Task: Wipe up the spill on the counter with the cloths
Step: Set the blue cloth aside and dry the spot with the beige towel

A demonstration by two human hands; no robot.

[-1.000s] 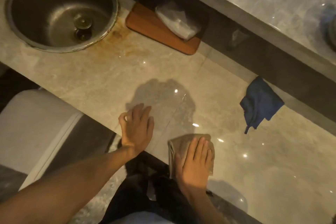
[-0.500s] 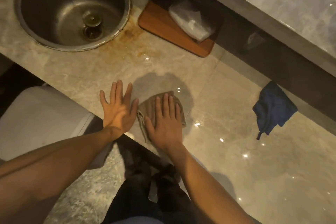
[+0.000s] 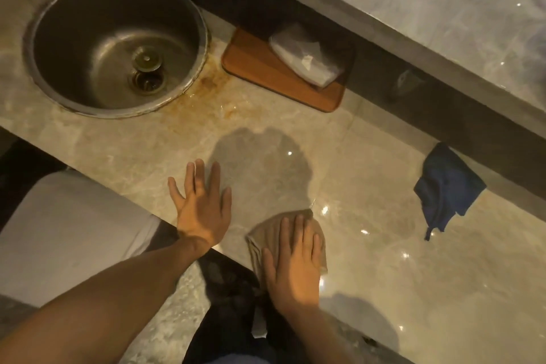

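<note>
Two hands on the counter [image 3: 384, 245], both mine, both laid flat.

Right hand [image 3: 295, 269]: palm down, fingers together and extended, pressing a tan cloth [image 3: 267, 235] against the counter near its front edge. It is not clenched on the cloth; I judge the flat press is there to spread the fabric so it takes up liquid as it slides. Most of the cloth is under the palm, so I cannot tell how it is folded.

Left hand [image 3: 201, 210]: fingers spread apart, empty, flat on the counter just left of the cloth. I read it as a brace while I lean in.

Spill: glints of wet show on the counter to the right of the cloth and toward the blue cloth [image 3: 446, 190], which lies crumpled and untouched, well apart from both hands, against the dark back ledge. Where the wet patch ends is hard to make out; a shadow beyond the hands covers part of the surface.

Farther off: a round steel sink [image 3: 68, 47] with brownish staining on the counter beside its rim; a wooden board [image 3: 260, 74] carrying a pale wrapped packet [image 3: 307, 59], contents unreadable.

Cut off: my forearms at the lower frame edge; a pale rounded object [image 3: 68, 233] below the counter, not identifiable.
</note>
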